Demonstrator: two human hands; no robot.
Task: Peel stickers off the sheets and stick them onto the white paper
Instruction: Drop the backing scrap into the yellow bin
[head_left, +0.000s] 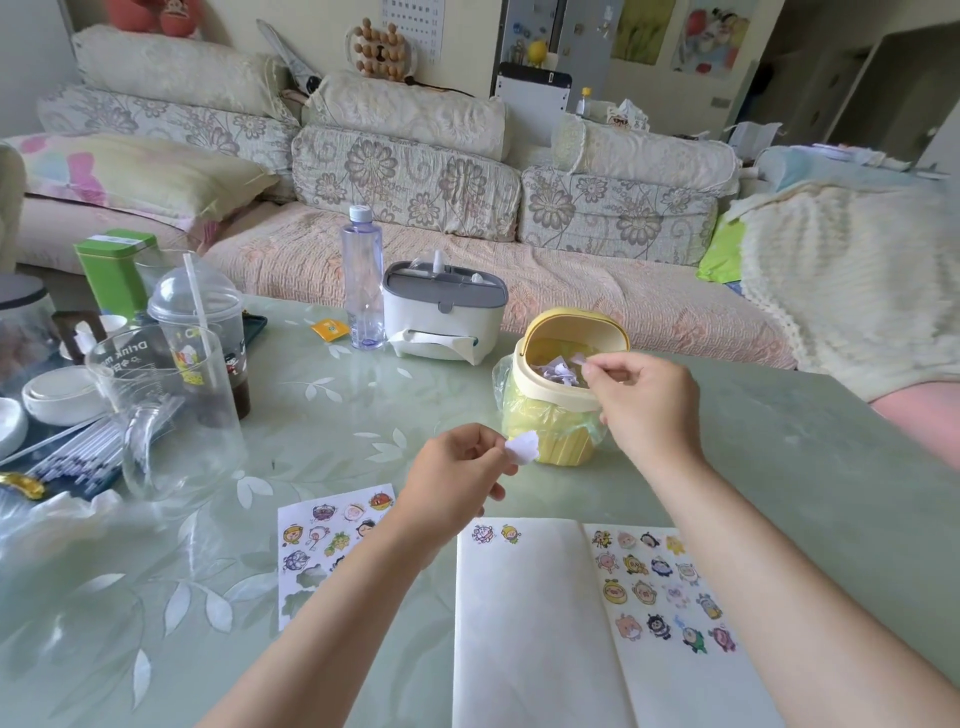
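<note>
A sticker sheet (327, 540) with cartoon stickers lies on the table under my left forearm. To its right lies the white paper (524, 623), folded open, with two stickers at the top of its left page and several on its right page (660, 592). My left hand (457, 483) hovers above the paper's top edge and pinches a small white scrap (523, 447). My right hand (644, 405) is over the open mouth of a small yellow bin (550, 431) and pinches a tiny pale scrap (582, 362). White scraps lie inside the bin.
A grey-lidded white tissue box (441, 312) and a clear water bottle (362, 280) stand behind the bin. At left are a lidded plastic cup with a straw (208, 338), a glass measuring jug (161, 410), a green tin (114, 270) and small dishes. A sofa runs behind the table.
</note>
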